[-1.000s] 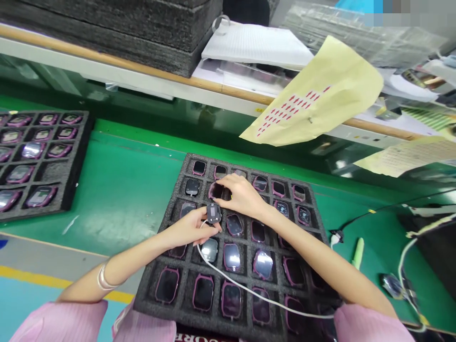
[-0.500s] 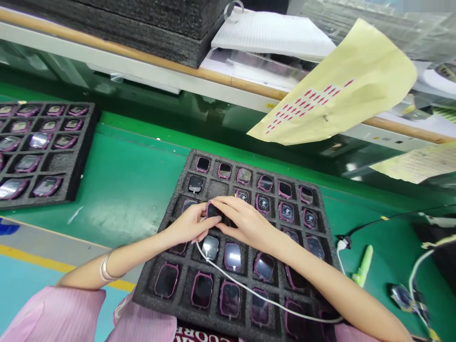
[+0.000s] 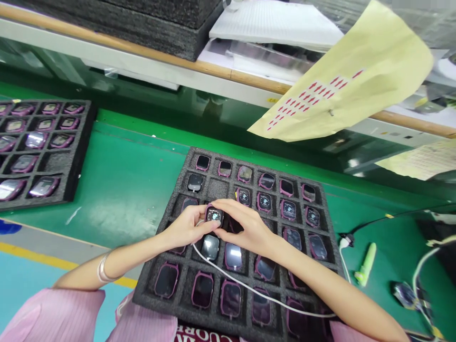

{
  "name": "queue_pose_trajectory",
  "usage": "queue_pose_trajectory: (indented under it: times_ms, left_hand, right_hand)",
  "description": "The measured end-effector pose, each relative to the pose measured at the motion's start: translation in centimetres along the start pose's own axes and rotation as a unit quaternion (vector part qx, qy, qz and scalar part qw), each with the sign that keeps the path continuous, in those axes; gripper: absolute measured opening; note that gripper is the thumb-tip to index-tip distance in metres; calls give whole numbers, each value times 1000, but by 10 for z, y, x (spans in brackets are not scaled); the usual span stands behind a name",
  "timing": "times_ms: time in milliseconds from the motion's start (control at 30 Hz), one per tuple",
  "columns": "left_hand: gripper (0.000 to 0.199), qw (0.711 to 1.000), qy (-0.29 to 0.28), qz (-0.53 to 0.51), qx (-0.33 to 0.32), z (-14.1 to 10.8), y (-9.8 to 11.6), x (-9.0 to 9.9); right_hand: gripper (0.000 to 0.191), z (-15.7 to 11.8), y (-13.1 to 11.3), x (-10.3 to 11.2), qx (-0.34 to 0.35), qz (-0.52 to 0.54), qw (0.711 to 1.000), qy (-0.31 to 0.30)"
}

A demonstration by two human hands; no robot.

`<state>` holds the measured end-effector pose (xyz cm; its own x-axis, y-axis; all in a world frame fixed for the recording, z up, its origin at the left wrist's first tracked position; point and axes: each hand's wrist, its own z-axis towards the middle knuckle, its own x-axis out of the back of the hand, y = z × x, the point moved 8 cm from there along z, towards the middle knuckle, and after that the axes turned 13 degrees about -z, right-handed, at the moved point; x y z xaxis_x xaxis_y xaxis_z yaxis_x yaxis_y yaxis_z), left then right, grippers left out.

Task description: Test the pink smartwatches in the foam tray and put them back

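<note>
Both hands meet over the foam tray (image 3: 218, 187), toward its left part. Left hand (image 3: 195, 226) comes in from the left, fingers and thumb gripping the lit watch (image 3: 214, 215) at its left side, thumb across the lower face. Right hand (image 3: 242, 223) reaches in from the right, fingers bent over the watch's upper right, thumb at its lower right. White cable (image 3: 245, 286) runs from the left hand rightward across the tray. Tray sits on a green table (image 3: 124, 166); left of it, a second foam tray (image 3: 55, 162) with purple-framed watches. Right of the tray: a green tool (image 3: 366, 265), cables. Beyond the tray: shelf edge (image 3: 142, 53), black foam stack (image 3: 167, 28), hanging yellow sheet (image 3: 342, 80). Striped floor (image 3: 32, 259) at lower left.
</note>
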<state>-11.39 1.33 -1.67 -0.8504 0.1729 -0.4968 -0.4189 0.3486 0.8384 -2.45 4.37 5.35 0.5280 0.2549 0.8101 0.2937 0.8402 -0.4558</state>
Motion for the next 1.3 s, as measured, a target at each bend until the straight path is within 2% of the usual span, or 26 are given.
queue_pose_trajectory:
  times_ms: [200, 500, 900, 1300]
  left_hand:
    - [20, 1000, 5, 11, 8, 1, -5, 2]
    - [22, 999, 17, 46, 10, 2, -4, 4]
    - [24, 998, 18, 66, -12, 2, -3, 4]
    - [22, 997, 8, 70, -21, 1, 1, 2]
  right_hand:
    - [45, -1, 2, 0, -2, -10, 1000, -9]
    - [44, 0, 3, -3, -1, -54, 998, -31]
    - [35, 0, -4, 1, 4, -86, 996, 2]
    - [36, 2, -7, 3, 13, -111, 994, -4]
